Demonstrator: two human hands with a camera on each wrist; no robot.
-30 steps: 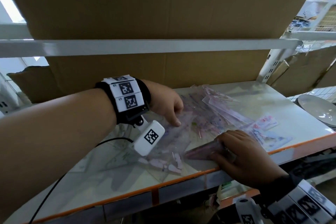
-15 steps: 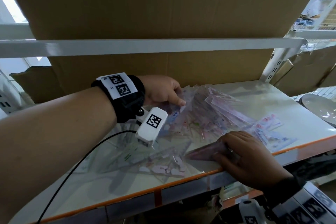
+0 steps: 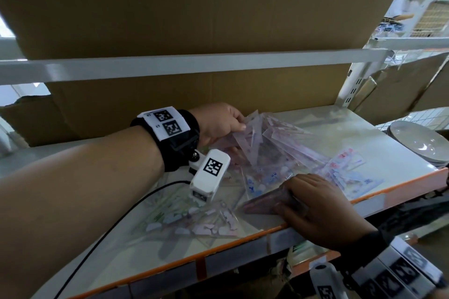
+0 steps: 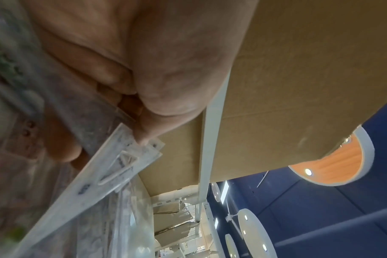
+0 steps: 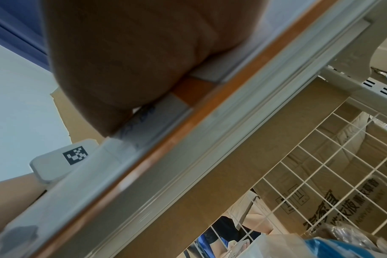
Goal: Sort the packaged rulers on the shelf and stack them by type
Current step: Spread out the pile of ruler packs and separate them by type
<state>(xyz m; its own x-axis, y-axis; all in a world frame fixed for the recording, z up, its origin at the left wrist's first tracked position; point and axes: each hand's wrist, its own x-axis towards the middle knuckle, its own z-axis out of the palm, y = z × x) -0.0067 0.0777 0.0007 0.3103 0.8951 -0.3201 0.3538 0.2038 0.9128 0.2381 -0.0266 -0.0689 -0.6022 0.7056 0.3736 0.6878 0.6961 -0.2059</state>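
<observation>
Packaged rulers (image 3: 272, 153) loose across white orange-edged shelf (image 3: 315, 126), cardboard (image 3: 194, 7) behind

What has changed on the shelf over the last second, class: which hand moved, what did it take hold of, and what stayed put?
The left hand moved from the middle of the heap toward the back of the shelf, took hold of a bundle of packaged rulers and tilted it up. The right hand stayed at the front edge, gripping its pink packet stack. The plates did not move.
</observation>
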